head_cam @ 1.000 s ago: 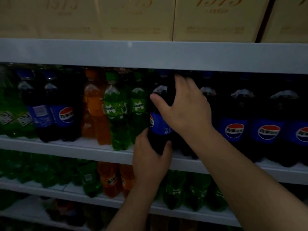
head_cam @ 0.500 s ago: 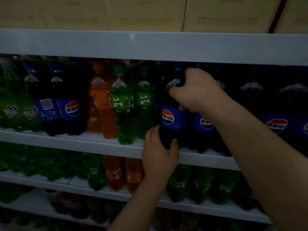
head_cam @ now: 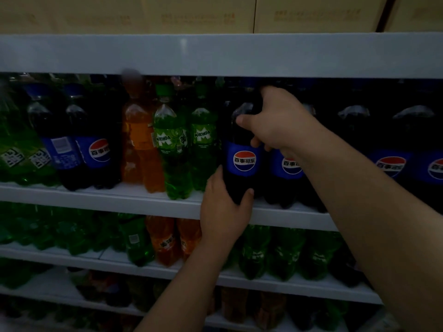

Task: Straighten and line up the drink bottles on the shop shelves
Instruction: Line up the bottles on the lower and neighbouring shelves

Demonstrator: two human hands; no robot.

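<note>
A dark cola bottle (head_cam: 242,149) with a blue label stands upright at the front edge of the shelf (head_cam: 100,200), its round logo facing outward. The right hand (head_cam: 275,123) grips the bottle's shoulder near the neck, thumb across the front and fingers curled round behind. The left hand (head_cam: 225,207) holds its base from below, thumb on the right side and fingers wrapped round the left.

Just right of it stands another cola bottle (head_cam: 286,173), partly hidden by the right wrist, and more colas run off to the right. To the left stand two green soda bottles (head_cam: 187,149), then an orange soda bottle (head_cam: 140,144), then two more colas (head_cam: 79,149). Lower shelves hold green and orange bottles in dim light. Tan cartons (head_cam: 199,15) sit on the top shelf.
</note>
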